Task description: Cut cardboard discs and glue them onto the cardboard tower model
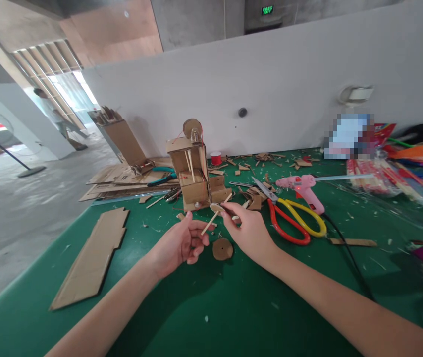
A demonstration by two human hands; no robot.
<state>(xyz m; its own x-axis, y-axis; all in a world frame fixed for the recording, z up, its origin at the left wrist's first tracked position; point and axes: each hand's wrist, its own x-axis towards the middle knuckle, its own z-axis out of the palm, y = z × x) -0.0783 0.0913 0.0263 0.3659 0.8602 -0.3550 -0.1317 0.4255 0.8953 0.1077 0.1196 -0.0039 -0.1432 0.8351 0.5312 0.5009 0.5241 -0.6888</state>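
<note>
Your left hand [182, 243] pinches the wooden stick [209, 226] over the green desk [196, 307]. Your right hand [249, 230], closed, seems to grip a small cardboard disc [217, 207] at its upper end. Hold the stick steady, with the disc square to it. A second disc [222, 249] lies beneath.

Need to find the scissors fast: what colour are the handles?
The scissors have one red handle and one yellow; the head view shows them best.

We see the cardboard disc [222, 248] between left hand [180, 243] and right hand [248, 230], cardboard model [192, 168] behind, scissors [293, 218] further right.
</note>
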